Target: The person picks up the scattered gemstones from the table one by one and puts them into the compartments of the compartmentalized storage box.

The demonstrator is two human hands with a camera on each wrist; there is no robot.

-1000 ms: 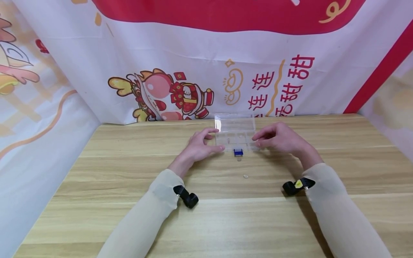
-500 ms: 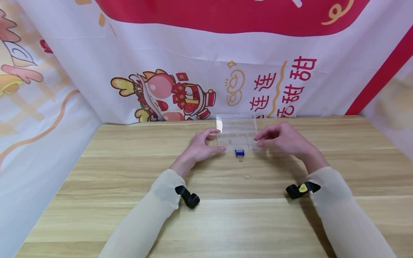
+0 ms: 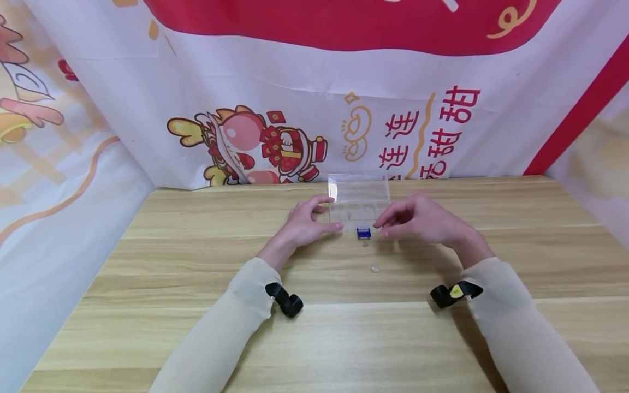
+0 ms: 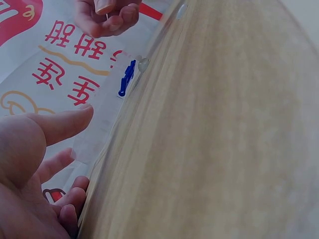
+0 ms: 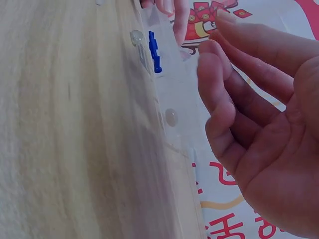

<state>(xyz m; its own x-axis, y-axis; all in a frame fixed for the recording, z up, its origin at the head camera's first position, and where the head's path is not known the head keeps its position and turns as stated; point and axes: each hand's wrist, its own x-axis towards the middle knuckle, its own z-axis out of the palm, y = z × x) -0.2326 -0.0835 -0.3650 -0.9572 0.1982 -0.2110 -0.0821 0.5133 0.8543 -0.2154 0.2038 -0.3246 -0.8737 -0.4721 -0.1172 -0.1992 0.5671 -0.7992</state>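
Note:
A clear plastic compartment box (image 3: 350,225) with a blue latch (image 3: 363,233) lies at the back of the table, its see-through lid (image 3: 361,189) raised against the cloth. My left hand (image 3: 307,222) holds the box's left end, thumb at the front corner and index finger near the hinge. Over the right front part, beside the latch, my right hand (image 3: 417,221) has its fingers loosely bent; nothing shows between thumb and fingertips. A small clear oval piece (image 5: 171,117) shows in the box's right end. Another clear piece (image 5: 136,38) lies just before the latch.
A further small clear piece (image 3: 375,269) lies on the wooden table (image 3: 344,344), in front of the box. Behind the box hangs a printed white and red cloth (image 3: 275,71), meeting the table's back edge.
My right hand has moved left from the box's right end toward the blue latch. My left hand and the box stay where they are.

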